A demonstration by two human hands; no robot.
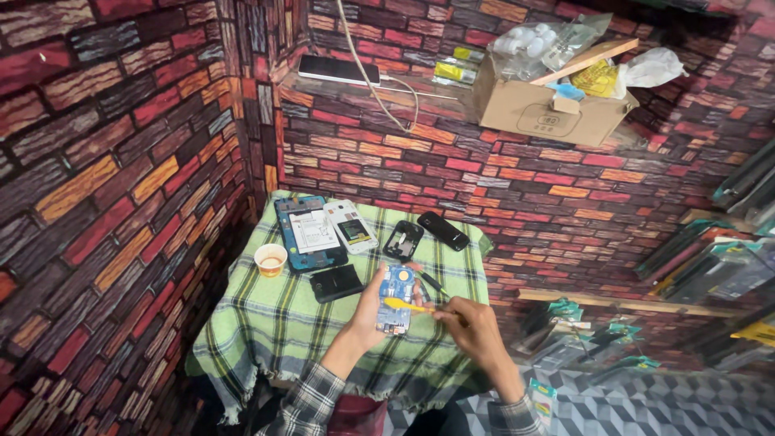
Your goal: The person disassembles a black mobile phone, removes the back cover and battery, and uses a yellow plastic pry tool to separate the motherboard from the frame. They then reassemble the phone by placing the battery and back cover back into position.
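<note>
The left hand [373,311] is gripping a blue circuit board [395,299] above the checked surface [274,323]; the right hand [472,323] is pinching a yellow tool [408,305] against it. Pressing too hard risks the tip slipping and scratching components.

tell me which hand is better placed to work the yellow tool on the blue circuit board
Right, likely. The right hand already holds the yellow tool with its tip on the circuit board, while the left hand is occupied gripping that board above the checked cloth.
</note>
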